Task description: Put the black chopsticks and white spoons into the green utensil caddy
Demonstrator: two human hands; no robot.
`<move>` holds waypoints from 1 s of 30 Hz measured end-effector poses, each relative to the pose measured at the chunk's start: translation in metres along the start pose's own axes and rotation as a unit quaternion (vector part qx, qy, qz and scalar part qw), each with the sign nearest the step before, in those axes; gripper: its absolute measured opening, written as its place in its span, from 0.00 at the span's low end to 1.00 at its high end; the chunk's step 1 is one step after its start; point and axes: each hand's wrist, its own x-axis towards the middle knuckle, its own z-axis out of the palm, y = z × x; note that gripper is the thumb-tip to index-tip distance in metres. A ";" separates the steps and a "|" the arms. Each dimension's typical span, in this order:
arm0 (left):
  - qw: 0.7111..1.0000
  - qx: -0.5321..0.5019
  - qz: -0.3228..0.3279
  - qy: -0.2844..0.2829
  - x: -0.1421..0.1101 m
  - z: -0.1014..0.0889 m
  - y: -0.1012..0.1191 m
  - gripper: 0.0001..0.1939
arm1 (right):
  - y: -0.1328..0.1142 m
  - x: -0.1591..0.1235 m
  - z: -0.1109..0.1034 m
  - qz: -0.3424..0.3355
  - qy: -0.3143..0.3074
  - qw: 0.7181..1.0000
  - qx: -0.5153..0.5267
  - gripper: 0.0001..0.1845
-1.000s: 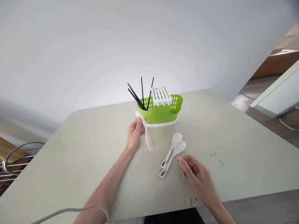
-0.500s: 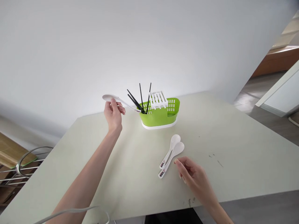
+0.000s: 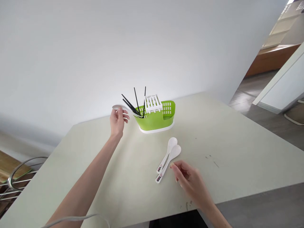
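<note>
My left hand (image 3: 118, 122) is closed on a white spoon (image 3: 125, 109) by its bowl end. The handle points right and reaches over the left rim of a green utensil basket (image 3: 154, 122) with a white base. Several black chopsticks (image 3: 130, 104) lean in the basket's left compartment, and a slotted white rack (image 3: 153, 103) sits across its middle. On the table, two more white spoons (image 3: 169, 158) lie side by side, partly overlapping, handles toward me. My right hand (image 3: 188, 179) rests just right of their handles with fingers curled; whether anything is in them is hidden.
The pale table (image 3: 228, 142) stands against a white wall (image 3: 152, 47). A metal rack (image 3: 17, 177) holding a wooden board is at the lower left. A grey cable (image 3: 78, 218) crosses in front of my left forearm.
My left hand has moved closer to the basket and lowered the spoon, so its handle end now dips in at the rim among the chopsticks. The view has shifted slightly right.
</note>
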 end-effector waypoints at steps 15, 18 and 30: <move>0.984 -0.063 -0.138 -0.097 -0.006 -0.009 -0.014 0.09 | 0.003 0.000 0.002 0.006 -0.008 0.999 -0.040 0.25; 0.981 -0.060 -0.156 -0.095 -0.004 -0.013 -0.019 0.10 | 0.002 -0.001 0.003 0.002 -0.005 0.999 -0.046 0.25; 0.973 -0.061 -0.221 -0.020 -0.032 -0.010 -0.049 0.15 | -0.003 -0.001 0.002 0.013 0.001 0.998 -0.064 0.25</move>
